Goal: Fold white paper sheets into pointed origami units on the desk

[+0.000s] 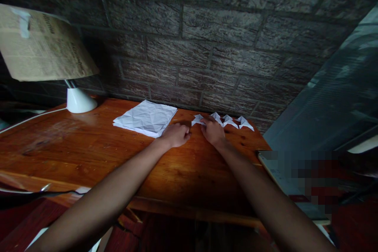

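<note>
My left hand (176,135) rests on the wooden desk with its fingers curled in, just right of a stack of creased white paper sheets (146,116); nothing shows in it. My right hand (214,130) reaches to the back of the desk, its fingers closed at the right side of a folded white paper star (197,119). More folded paper stars stand in a row to the right, among them a middle one (229,120) and an end one (245,122). The fingertips of my right hand partly cover the leftmost star.
A lamp with a newsprint shade (47,45) and white base (79,100) stands at the desk's left, its white cord (35,117) running off left. A brick wall (189,55) rises behind the desk (183,173). At right is a grey translucent panel (321,90).
</note>
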Demonstrator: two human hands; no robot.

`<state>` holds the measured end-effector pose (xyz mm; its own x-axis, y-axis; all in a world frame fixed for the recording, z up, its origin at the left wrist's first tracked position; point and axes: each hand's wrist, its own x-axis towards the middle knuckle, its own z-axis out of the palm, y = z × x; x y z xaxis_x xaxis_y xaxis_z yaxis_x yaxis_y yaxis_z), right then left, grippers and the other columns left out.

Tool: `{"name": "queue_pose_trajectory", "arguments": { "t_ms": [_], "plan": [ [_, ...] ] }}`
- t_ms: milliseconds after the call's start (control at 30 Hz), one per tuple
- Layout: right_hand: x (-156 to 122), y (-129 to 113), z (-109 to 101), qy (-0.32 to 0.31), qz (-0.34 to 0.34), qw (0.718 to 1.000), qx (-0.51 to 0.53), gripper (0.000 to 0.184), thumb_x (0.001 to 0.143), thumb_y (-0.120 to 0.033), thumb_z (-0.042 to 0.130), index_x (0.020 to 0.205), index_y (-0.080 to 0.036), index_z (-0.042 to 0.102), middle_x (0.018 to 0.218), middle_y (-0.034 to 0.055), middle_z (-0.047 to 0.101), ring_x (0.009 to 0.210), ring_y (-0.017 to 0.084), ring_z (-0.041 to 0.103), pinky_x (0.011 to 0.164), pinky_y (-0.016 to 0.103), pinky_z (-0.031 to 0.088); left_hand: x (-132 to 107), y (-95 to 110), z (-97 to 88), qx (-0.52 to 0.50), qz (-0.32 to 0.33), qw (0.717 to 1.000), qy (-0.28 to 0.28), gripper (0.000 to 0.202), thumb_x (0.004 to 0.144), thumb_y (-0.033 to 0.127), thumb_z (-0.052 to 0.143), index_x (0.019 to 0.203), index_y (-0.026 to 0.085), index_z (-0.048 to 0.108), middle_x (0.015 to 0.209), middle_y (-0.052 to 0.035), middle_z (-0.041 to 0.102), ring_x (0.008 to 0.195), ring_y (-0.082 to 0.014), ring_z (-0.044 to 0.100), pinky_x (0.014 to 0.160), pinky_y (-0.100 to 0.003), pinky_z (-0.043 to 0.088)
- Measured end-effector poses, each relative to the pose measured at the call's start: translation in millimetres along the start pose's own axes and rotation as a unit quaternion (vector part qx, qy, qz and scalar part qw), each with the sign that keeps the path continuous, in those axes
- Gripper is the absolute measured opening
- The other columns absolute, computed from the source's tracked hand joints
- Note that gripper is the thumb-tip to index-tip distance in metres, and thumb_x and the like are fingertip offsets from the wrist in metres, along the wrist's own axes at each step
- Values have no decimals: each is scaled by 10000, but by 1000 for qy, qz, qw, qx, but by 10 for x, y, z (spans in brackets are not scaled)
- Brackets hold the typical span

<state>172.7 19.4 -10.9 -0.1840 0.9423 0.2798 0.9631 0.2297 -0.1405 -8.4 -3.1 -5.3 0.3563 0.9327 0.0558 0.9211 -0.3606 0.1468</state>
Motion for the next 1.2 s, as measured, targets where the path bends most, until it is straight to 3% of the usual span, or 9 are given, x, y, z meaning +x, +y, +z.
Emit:
{"name": "queue_pose_trajectory", "arguments": {
  "t_ms": [133, 300, 467, 800, 967, 1200],
  "plan": [
    [134, -3, 24, -17, 8, 999, -27, 329, 955, -212, 430, 1155, -266, 686, 1245, 46, 674, 1080, 210, 658, 906, 306, 499, -1, 13, -1, -20, 1, 1000, 0, 355, 927, 403, 419, 941, 222, 723, 1001, -133, 742, 980, -314, 700, 769, -381, 512],
    [223, -41, 73, -20, 44, 996, -76, 336, 983, -263, 395, 1140, -265, 692, 1191, 75, 700, 1017, 215, 686, 850, 299, 512, -14, 44, -23, -8, 5, 1000, 0, 346, 925, 391, 431, 950, 216, 729, 1004, -137, 739, 980, -313, 696, 804, -392, 513],
    [240, -18, 115, 3, 70, 995, -72, 349, 985, -279, 390, 1147, -261, 698, 1133, 90, 717, 1021, 231, 689, 846, 309, 516, -23, 54, -38, 5, 1, 1000, -6, 345, 925, 385, 429, 992, 221, 725, 1016, -132, 738, 984, -300, 694, 798, -381, 514],
    [208, 1, 121, 23, 89, 995, -41, 373, 968, -251, 400, 1234, -249, 661, 1208, 109, 691, 1055, 247, 680, 891, 338, 510, -23, 55, -39, -3, -3, 1000, -12, 354, 938, 412, 426, 980, 228, 726, 999, -115, 740, 975, -283, 699, 784, -356, 510],
    [228, 8, 123, 18, 98, 994, -42, 354, 971, -254, 395, 1177, -246, 682, 1137, 112, 709, 1030, 265, 690, 870, 362, 519, -16, 43, -17, -5, 0, 1000, -11, 361, 938, 420, 420, 963, 224, 721, 998, -122, 739, 986, -283, 695, 791, -360, 509],
    [172, 9, 70, 47, 86, 994, -38, 323, 971, -272, 404, 1151, -236, 670, 1212, 88, 666, 1027, 242, 682, 833, 332, 515, -9, 0, -50, -20, -16, 1000, 13, 343, 937, 449, 426, 954, 243, 700, 999, -101, 735, 999, -281, 687, 790, -351, 510]
  ]
}}
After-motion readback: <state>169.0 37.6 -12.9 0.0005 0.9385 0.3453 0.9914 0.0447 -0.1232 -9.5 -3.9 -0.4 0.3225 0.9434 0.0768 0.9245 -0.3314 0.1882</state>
